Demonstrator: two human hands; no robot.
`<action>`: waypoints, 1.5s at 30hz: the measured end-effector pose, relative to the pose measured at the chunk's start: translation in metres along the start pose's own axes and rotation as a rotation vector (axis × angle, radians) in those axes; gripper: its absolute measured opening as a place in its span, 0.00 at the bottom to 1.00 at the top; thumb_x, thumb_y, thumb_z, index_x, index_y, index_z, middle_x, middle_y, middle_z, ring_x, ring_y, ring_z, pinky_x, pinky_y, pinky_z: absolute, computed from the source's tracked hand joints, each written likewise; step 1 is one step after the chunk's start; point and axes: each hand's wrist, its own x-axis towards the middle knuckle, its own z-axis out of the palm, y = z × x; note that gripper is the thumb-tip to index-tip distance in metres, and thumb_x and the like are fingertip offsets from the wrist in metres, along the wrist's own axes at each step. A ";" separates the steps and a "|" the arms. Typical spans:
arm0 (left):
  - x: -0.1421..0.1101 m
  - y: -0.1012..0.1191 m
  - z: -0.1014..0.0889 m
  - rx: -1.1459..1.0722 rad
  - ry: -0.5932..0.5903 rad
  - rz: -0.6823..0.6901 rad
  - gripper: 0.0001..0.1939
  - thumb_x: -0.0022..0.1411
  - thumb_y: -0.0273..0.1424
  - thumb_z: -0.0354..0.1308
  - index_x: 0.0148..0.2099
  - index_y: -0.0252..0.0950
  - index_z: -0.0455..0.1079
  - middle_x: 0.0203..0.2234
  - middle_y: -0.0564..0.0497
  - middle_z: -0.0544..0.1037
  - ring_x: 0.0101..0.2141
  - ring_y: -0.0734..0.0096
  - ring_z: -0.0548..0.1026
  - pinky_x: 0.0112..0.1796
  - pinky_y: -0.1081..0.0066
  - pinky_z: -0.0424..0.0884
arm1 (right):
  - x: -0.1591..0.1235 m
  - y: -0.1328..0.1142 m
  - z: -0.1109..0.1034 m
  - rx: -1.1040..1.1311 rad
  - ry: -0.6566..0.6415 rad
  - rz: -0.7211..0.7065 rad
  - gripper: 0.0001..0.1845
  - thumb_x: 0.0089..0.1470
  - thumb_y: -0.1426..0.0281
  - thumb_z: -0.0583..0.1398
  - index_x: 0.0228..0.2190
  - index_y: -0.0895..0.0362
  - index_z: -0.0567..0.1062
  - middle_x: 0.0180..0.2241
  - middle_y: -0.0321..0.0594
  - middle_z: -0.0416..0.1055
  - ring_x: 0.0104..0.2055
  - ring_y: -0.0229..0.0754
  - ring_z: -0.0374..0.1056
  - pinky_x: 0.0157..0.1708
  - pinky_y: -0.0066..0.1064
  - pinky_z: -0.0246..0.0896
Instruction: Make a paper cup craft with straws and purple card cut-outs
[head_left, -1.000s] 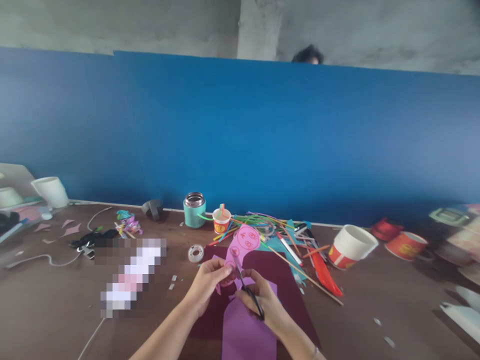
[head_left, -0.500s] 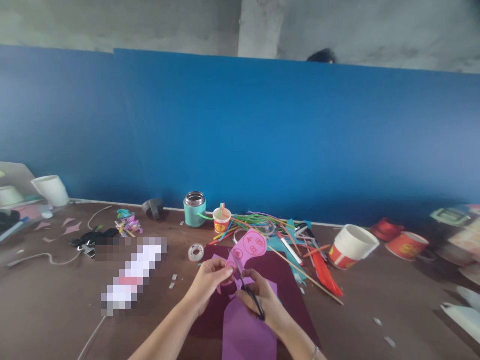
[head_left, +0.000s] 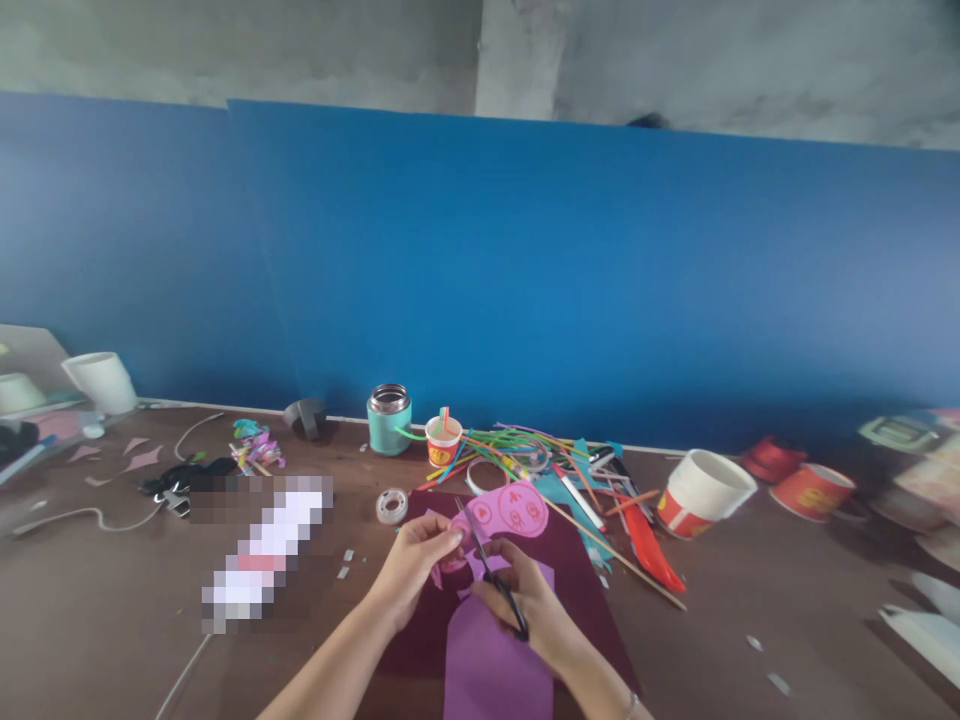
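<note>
A pink paper piece (head_left: 522, 511) with faces drawn in red is pinched at its left end by my left hand (head_left: 421, 560). My right hand (head_left: 521, 592) grips black-handled scissors (head_left: 504, 592), whose blades point up and left at the paper, close to my left fingertips. Whether the blades are fully closed I cannot tell. Beneath both hands lie purple paper (head_left: 499, 660) with a rounded top and a dark maroon sheet (head_left: 581, 570). Smaller pink and purple scraps sit under my left fingers, partly hidden.
A tape roll (head_left: 391, 506) lies left of the sheet. Behind are a teal jar (head_left: 389, 425), a small paper cup (head_left: 444, 440) and colourful pipe cleaners (head_left: 510, 440). To the right are a red marker (head_left: 579, 497), a wooden stick (head_left: 637, 570) and a large paper cup (head_left: 701, 500).
The pink paper has turned clockwise, its face end swinging down and to the right. Both hands and the scissors stay nearly in place.
</note>
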 end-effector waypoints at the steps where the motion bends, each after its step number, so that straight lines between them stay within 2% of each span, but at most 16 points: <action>1: 0.000 0.000 0.001 -0.007 0.006 -0.001 0.15 0.42 0.36 0.69 0.23 0.32 0.68 0.16 0.55 0.71 0.19 0.81 0.65 0.24 0.78 0.64 | 0.000 0.000 0.000 -0.001 0.001 0.003 0.28 0.38 0.57 0.66 0.36 0.56 0.62 0.12 0.20 0.57 0.12 0.28 0.50 0.12 0.20 0.42; 8: 0.001 0.001 -0.002 0.061 -0.044 -0.017 0.15 0.44 0.37 0.68 0.22 0.32 0.68 0.15 0.54 0.71 0.19 0.80 0.66 0.23 0.79 0.62 | 0.002 0.007 0.000 0.014 -0.010 -0.012 0.26 0.40 0.57 0.66 0.36 0.56 0.63 0.12 0.21 0.58 0.11 0.28 0.50 0.11 0.20 0.42; 15: 0.004 -0.002 -0.005 0.029 -0.033 -0.019 0.15 0.42 0.37 0.68 0.23 0.31 0.70 0.16 0.55 0.70 0.19 0.81 0.66 0.27 0.76 0.66 | 0.003 0.006 -0.005 -0.015 -0.037 0.011 0.22 0.39 0.58 0.67 0.32 0.57 0.67 0.14 0.23 0.59 0.12 0.27 0.51 0.12 0.20 0.43; 21: 0.005 -0.001 -0.005 0.048 -0.037 0.010 0.16 0.44 0.38 0.68 0.23 0.31 0.68 0.16 0.55 0.70 0.18 0.81 0.65 0.23 0.78 0.62 | 0.001 0.002 -0.004 -0.033 -0.051 0.004 0.22 0.40 0.57 0.66 0.32 0.58 0.68 0.13 0.23 0.57 0.12 0.27 0.50 0.13 0.21 0.42; 27: 0.006 -0.002 -0.006 0.057 -0.022 0.043 0.17 0.45 0.40 0.67 0.24 0.32 0.67 0.18 0.53 0.72 0.19 0.80 0.66 0.23 0.78 0.61 | 0.001 0.004 -0.005 -0.068 -0.029 0.038 0.19 0.36 0.57 0.68 0.24 0.57 0.70 0.14 0.26 0.57 0.13 0.28 0.50 0.13 0.22 0.44; 33: 0.005 -0.001 -0.006 0.096 -0.052 0.034 0.17 0.46 0.40 0.66 0.23 0.32 0.68 0.16 0.53 0.72 0.18 0.79 0.67 0.23 0.77 0.62 | 0.001 0.007 -0.005 -0.072 -0.039 0.025 0.17 0.40 0.57 0.67 0.25 0.56 0.71 0.13 0.27 0.57 0.13 0.29 0.51 0.13 0.22 0.44; 38: 0.004 0.002 -0.004 0.102 -0.037 0.042 0.16 0.45 0.39 0.67 0.22 0.31 0.68 0.15 0.53 0.71 0.17 0.80 0.65 0.21 0.78 0.59 | -0.001 0.001 -0.006 -0.038 -0.028 0.046 0.17 0.36 0.58 0.69 0.24 0.56 0.72 0.16 0.30 0.60 0.14 0.30 0.52 0.13 0.24 0.45; 45: 0.005 0.003 -0.006 0.097 -0.018 0.045 0.14 0.44 0.37 0.67 0.23 0.31 0.70 0.16 0.53 0.72 0.18 0.80 0.66 0.23 0.78 0.61 | -0.004 -0.003 -0.009 -0.066 -0.013 0.065 0.18 0.36 0.57 0.68 0.24 0.57 0.72 0.18 0.30 0.61 0.15 0.29 0.53 0.14 0.22 0.48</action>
